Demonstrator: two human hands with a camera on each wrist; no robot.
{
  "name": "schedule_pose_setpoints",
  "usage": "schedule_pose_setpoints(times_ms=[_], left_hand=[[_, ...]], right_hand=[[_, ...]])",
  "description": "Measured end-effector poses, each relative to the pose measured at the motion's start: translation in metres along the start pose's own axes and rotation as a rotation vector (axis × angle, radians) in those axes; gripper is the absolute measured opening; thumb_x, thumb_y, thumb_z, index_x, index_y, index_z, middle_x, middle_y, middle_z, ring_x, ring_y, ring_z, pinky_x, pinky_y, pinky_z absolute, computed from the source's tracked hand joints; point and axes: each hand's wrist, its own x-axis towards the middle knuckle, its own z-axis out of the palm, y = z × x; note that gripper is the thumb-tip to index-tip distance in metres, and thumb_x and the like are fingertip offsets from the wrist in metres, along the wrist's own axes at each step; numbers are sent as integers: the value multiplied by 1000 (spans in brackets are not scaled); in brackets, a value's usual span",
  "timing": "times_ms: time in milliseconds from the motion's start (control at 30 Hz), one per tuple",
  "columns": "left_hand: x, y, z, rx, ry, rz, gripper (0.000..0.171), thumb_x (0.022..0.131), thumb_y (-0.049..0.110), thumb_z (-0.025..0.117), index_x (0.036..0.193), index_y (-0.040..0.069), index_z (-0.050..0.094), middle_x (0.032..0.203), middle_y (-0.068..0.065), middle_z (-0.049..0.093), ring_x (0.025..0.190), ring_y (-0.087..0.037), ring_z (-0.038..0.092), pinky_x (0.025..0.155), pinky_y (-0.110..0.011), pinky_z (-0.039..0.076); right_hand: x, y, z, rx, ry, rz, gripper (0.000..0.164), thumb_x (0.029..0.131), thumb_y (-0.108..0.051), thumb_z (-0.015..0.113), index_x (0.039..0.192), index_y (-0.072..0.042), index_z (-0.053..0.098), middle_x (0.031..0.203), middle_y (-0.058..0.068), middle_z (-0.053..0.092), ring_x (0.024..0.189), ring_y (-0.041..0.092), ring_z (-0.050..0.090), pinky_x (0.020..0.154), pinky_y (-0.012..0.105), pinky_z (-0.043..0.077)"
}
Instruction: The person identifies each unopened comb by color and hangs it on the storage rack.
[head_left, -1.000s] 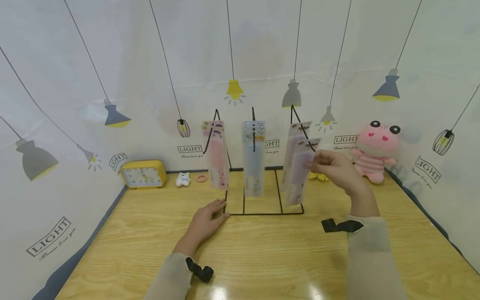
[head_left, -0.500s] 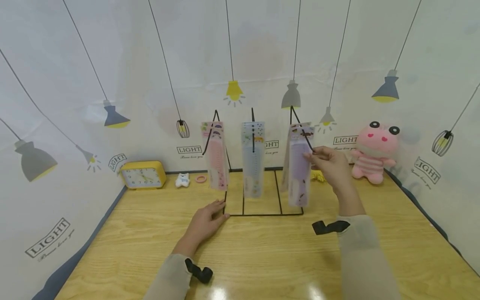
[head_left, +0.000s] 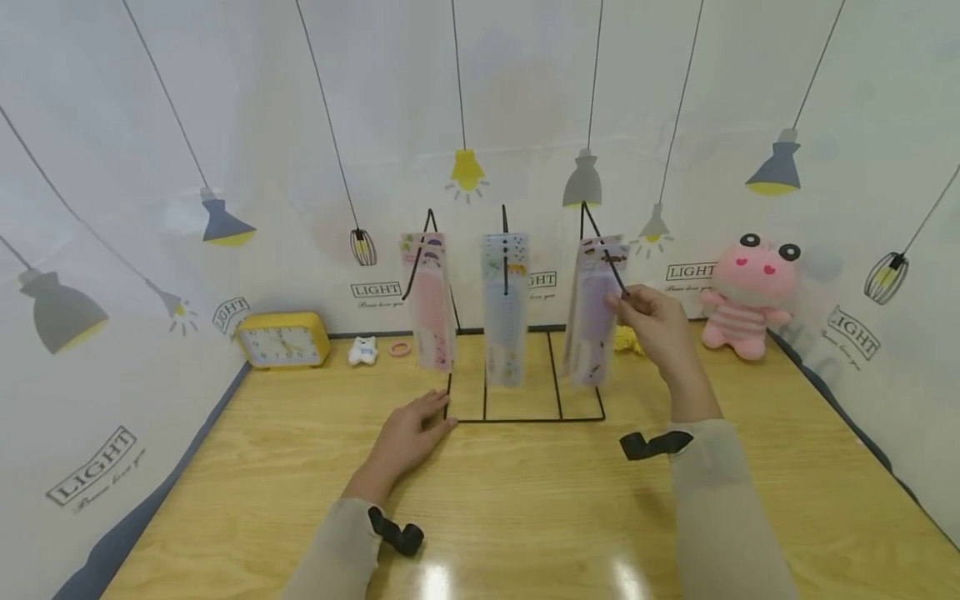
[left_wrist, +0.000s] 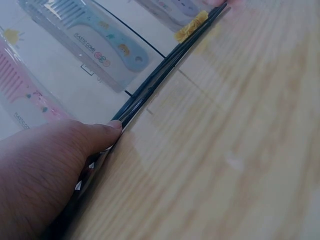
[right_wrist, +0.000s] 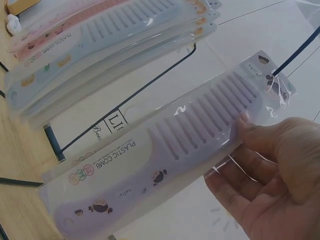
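A black wire display rack [head_left: 525, 421] stands on the table with packaged plastic combs on its three hooks. My right hand [head_left: 660, 325] pinches the edge of the front purple comb [right_wrist: 200, 135], thumb on its face. This comb hangs on the right hook, whose wire passes through the package top in the right wrist view. Another package hangs behind it. Blue combs [head_left: 505, 317] hang on the middle hook and pink combs [head_left: 431, 308] on the left one. My left hand [head_left: 405, 433] rests at the rack base's front left corner, its thumb straight along the wire; its other fingers are hidden in the left wrist view.
Along the back of the table stand a yellow clock [head_left: 283, 340], a small white bear figure [head_left: 363, 350], a pink ring [head_left: 400, 348] and a yellow bundle [head_left: 628, 340]. A pink plush toy [head_left: 750, 300] sits at the back right, before a lamp-printed backdrop.
My right hand has moved left and slid the purple comb back along the right hook, closer to the package behind it. My left hand has stayed on the rack's corner.
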Motion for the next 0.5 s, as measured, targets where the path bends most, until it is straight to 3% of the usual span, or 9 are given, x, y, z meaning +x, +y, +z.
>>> schedule_pose_setpoints(times_ms=[300,400,500], left_hand=[[-3,-3,3,6,-4,13,54,98,40,66,144,14,57,150,-4,50,143,-28,40,118,-51,32],[-3,-4,5,5,-6,18,55,98,42,66,145,14,57,150,-3,51,143,-27,40,118,-51,32],[-3,-4,7,1,-16,23,56,98,43,65,146,14,56,151,-3,50,144,-27,40,117,-51,33]], right_hand=[[-3,6,-4,-38,-48,50,49,97,-47,65,119,-3,66,114,11,72,106,30,65,86,28,54],[-7,6,-9,-76,-47,49,54,97,-50,64,127,-5,64,122,15,69,110,28,64,87,28,54],[-11,5,-15,-101,12,21,54,98,-50,62,131,-7,62,128,12,66,114,21,61,89,26,52]])
